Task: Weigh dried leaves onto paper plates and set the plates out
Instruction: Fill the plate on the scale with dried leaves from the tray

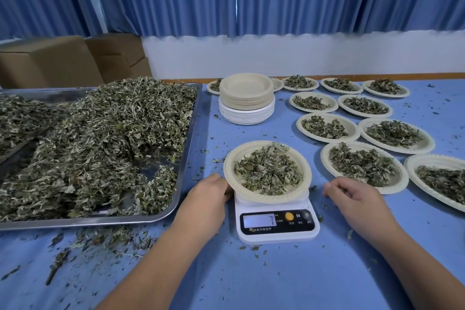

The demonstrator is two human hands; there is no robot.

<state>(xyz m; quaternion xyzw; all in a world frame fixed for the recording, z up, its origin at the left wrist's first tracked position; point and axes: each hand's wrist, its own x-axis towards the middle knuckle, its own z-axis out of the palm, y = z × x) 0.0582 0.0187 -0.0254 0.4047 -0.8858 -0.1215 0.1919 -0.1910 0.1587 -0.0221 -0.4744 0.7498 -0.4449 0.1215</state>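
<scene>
The paper plate (306,171) of dried leaves (268,170) sits on the scale (276,231), between both hands. A steel tray (187,156) crowds its left and filled plates (362,166) its right, while open table (251,284) lies nearer the person. The left hand (208,191) closes its grip on the plate's left rim. The right hand (352,196) hovers apart, loosely curled, holding nothing.

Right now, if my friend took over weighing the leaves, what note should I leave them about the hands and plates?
Left hand: holds the left rim of the plate on the scale, which carries leaves.
Right hand: loosely curled, empty, just right of the scale.
Things: tray heaped with dried leaves on the left; stack of empty plates behind the scale.
Done: filled plates set out in rows on the right.
To do: the display is too blurred to read, so check the weight, set this plate with the others, then fill more.
</scene>
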